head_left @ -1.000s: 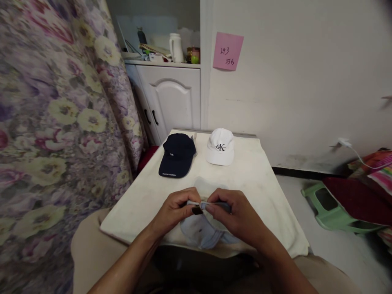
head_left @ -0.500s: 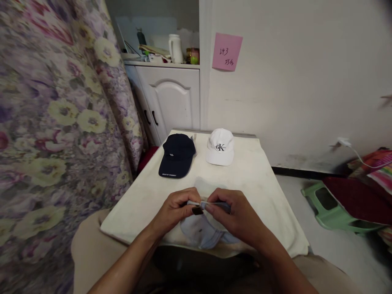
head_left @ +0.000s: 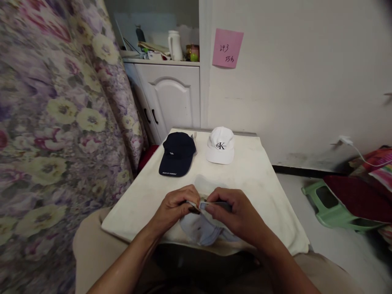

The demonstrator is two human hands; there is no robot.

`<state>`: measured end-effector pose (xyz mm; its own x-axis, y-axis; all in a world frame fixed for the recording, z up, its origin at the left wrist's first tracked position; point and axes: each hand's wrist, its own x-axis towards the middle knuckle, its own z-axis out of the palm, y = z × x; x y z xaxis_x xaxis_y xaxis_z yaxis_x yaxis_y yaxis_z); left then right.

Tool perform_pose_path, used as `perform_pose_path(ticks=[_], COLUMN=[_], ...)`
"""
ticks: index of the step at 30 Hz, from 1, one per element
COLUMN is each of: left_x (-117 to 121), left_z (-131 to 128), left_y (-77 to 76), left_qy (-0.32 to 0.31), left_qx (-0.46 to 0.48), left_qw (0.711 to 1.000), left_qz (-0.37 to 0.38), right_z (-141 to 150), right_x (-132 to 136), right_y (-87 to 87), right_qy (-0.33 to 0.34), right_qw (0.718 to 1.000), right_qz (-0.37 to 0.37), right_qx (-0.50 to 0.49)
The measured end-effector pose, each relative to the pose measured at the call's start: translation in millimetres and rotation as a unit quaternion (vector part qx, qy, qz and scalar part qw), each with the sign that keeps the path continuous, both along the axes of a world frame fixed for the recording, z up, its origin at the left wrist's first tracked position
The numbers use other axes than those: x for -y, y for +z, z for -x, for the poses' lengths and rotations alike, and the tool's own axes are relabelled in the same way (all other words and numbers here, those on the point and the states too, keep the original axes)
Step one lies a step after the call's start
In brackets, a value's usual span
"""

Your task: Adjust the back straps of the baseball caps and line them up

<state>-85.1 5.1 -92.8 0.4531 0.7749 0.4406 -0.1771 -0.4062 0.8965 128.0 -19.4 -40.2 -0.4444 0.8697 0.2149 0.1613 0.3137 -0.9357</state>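
Observation:
A light blue cap (head_left: 200, 230) lies at the table's near edge, its crown toward me and its brim partly hidden behind my hands. My left hand (head_left: 179, 204) pinches one end of the cap's back strap, where a small dark metal buckle (head_left: 194, 210) shows at the fingertips. With thumb and fingers closed, my right hand (head_left: 228, 208) grips the other strap end and the cap's rear edge. The two hands almost meet above the cap. Whether the strap passes through the buckle cannot be made out.
On the pale cloth-covered table (head_left: 134, 208), a navy cap (head_left: 177, 153) sits far left and a white cap (head_left: 220, 145) far right. A floral curtain (head_left: 61, 143) hangs at left. A green stool (head_left: 333, 212) stands on the right. Behind is a white cabinet (head_left: 171, 98).
The buckle has tilted and is now more covered by my left fingers. The strap end in my right hand shows more. My view has shifted slightly.

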Motion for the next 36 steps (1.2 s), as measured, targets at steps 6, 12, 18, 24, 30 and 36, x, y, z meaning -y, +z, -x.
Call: perform_pose_path(ticks=[6, 12, 18, 24, 30, 36], left_x=[-2.4, -4.8, -3.5, -2.1, -2.0, -0.2], left_z=[3.8, 5.8, 4.6, 3.4, 2.6, 0.4], left_y=[3.1, -1.1, 0.0, 1.7, 1.3, 6.6], left_qy=[0.016, 0.012, 0.006, 0.012, 0.003, 0.017], left_qx=[0.006, 0.006, 0.013, 0.009, 0.012, -0.007], left_qw=[0.999, 0.999, 1.000, 1.000, 1.000, 1.000], left_qz=[-0.036, -0.032, -0.020, 0.001, -0.006, -0.006], right_z=[3.1, 5.7, 6.9, 7.8, 7.5, 5.8], right_x=[4.1, 4.5, 4.3, 6.0, 6.0, 6.4], right_y=[-1.0, -2.7, -3.1, -3.8, -3.6, -5.8], right_qy=[-0.012, -0.009, -0.008, -0.011, -0.018, -0.021], right_qw=[0.999, 0.999, 0.999, 0.998, 0.997, 0.994], right_qz=[-0.035, -0.038, -0.049, -0.060, -0.073, -0.097], right_qx=[0.001, 0.008, -0.002, 0.013, 0.016, 0.036])
